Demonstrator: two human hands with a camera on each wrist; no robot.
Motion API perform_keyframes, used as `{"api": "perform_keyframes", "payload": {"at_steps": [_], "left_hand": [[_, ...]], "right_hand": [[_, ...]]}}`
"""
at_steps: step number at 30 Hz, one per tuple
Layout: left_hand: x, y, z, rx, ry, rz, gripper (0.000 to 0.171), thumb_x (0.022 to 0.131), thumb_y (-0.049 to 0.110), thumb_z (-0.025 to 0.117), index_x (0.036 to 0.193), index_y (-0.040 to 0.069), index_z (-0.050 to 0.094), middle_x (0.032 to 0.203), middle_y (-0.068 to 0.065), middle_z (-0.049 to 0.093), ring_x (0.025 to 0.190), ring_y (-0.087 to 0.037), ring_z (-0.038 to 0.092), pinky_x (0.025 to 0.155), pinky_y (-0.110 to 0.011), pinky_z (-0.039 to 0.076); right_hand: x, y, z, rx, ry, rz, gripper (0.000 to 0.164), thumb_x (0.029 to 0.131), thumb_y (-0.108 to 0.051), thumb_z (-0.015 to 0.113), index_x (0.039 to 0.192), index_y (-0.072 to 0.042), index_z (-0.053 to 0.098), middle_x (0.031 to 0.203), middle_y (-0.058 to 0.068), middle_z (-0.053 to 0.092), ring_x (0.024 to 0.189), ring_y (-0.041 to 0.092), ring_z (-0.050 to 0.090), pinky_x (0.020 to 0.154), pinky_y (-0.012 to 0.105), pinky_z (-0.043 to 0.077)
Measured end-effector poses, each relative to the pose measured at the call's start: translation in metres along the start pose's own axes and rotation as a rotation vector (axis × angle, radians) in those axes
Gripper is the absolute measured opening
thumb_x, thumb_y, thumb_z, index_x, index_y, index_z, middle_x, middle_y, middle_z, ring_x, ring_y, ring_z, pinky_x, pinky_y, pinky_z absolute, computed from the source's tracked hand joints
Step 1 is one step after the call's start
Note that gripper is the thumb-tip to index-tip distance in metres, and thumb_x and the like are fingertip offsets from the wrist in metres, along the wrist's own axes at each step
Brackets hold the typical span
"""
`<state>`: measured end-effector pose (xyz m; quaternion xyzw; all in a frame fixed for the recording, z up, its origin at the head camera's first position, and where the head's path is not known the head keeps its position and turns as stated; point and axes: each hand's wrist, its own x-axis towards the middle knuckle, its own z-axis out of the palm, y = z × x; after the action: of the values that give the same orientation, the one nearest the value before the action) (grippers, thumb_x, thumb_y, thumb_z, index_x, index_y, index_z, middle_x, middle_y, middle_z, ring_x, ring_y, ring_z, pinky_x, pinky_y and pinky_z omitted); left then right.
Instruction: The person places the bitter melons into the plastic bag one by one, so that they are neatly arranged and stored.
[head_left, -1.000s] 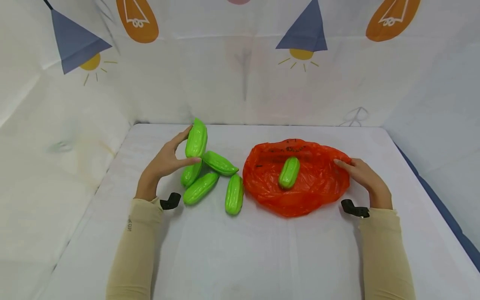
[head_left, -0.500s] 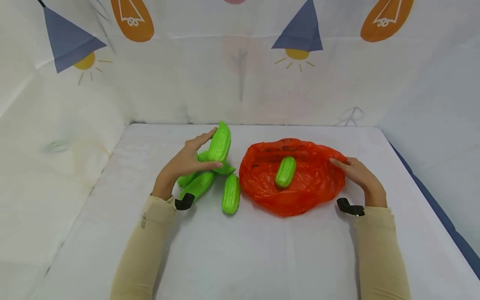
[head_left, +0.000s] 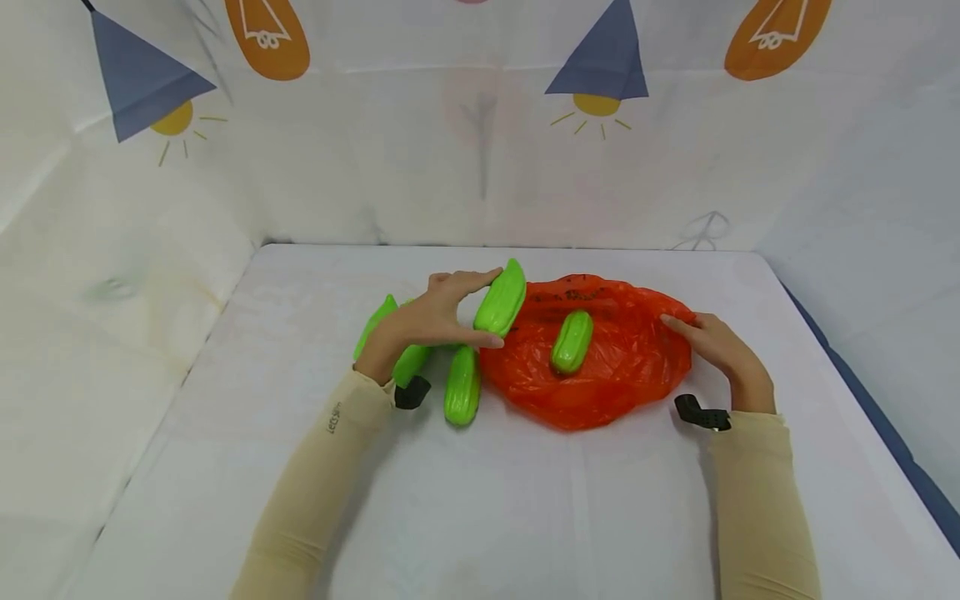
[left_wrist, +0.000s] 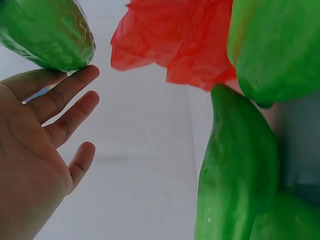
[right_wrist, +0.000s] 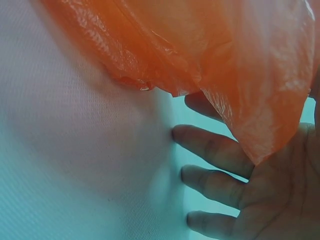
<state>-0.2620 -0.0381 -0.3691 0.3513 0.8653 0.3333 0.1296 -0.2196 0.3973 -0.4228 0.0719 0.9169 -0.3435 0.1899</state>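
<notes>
My left hand [head_left: 438, 310] holds a glossy green cucumber-like vegetable [head_left: 501, 300] between thumb and fingertips, at the left rim of a red plastic bag [head_left: 633, 354]. In the left wrist view, that vegetable [left_wrist: 47, 32] shows against the fingertips, and the other fingers are spread. My right hand [head_left: 723, 350] pinches the bag's right edge; in the right wrist view, a fold of the bag [right_wrist: 250, 75] hangs over the palm while the lower fingers stay extended. A similar green vegetable [head_left: 572, 342] lies in the bag.
Left of the bag, another green vegetable [head_left: 462, 387] lies on the white table [head_left: 510, 508]. More green ones [head_left: 411, 365] sit partly hidden under my left hand and wrist. A printed white sheet [head_left: 420, 150] hangs behind the table.
My left hand has carried its green vegetable rightward from the group at the left to the bag's left rim. My right hand keeps its grip on the bag's edge.
</notes>
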Motion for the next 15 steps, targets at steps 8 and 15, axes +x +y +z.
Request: {"api": "perform_keyframes", "payload": {"at_steps": [8,15], "left_hand": [[0.017,0.013,0.014,0.039,-0.031,0.061,0.097,0.080,0.053,0.074,0.156,0.017,0.026,0.157,0.005,0.035,0.142,-0.014,0.033,0.111,-0.041,0.016],[0.032,0.025,0.030,0.100,-0.089,0.085,0.099,0.080,0.059,0.071,0.157,0.019,0.024,0.158,0.008,0.034,0.143,-0.013,0.031,0.109,-0.044,0.016]], "right_hand": [[0.000,0.001,-0.001,-0.004,0.010,-0.027,0.088,0.097,-0.065,0.033,0.146,0.008,0.033,0.144,0.031,0.040,0.134,0.049,0.031,0.107,0.071,0.028],[0.001,0.002,-0.001,-0.005,0.006,-0.029,0.087,0.097,-0.064,0.034,0.146,0.008,0.034,0.143,0.030,0.041,0.134,0.048,0.032,0.108,0.071,0.027]]}}
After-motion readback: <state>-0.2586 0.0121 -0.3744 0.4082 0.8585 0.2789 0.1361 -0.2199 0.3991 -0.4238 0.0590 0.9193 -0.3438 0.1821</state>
